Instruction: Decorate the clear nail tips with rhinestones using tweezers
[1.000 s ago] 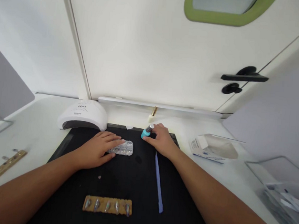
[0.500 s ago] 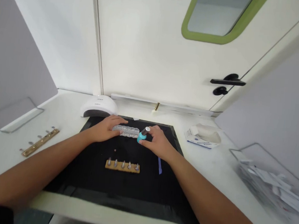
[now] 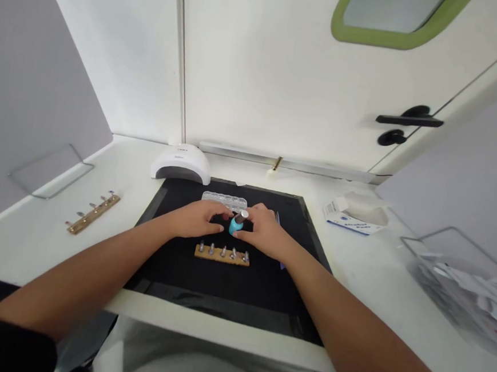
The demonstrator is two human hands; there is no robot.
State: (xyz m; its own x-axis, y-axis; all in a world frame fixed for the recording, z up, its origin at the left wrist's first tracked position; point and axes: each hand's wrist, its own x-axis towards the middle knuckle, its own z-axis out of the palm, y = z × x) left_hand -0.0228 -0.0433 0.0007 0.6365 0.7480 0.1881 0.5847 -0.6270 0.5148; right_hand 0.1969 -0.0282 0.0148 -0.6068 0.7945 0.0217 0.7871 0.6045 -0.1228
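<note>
A turquoise bottle (image 3: 236,225) with a silver cap stands tilted a little over the black mat (image 3: 223,284). My right hand (image 3: 265,227) holds it from the right, between thumb and fingers. Just left of the bottle is my left hand (image 3: 198,219), its thumb and fingers apart with nothing between them. Behind the hands lies a clear compartment case (image 3: 225,199), its lower part partly covered by my left hand. Nearer the front edge, a tan strip (image 3: 222,255) carries several small shiny nail tips.
A white domed lamp (image 3: 182,163) stands at the back left. On the left lies another strip with nail tips (image 3: 94,214). To the right are an opened white box (image 3: 355,216) and a wire-framed bag of packets (image 3: 468,289). A purple stick (image 3: 282,265) shows beside my right forearm.
My left hand has left the clear case and come right, beside the bottle. The bottle, still in my right hand, is now nearer the tan strip. The camera view has shifted.
</note>
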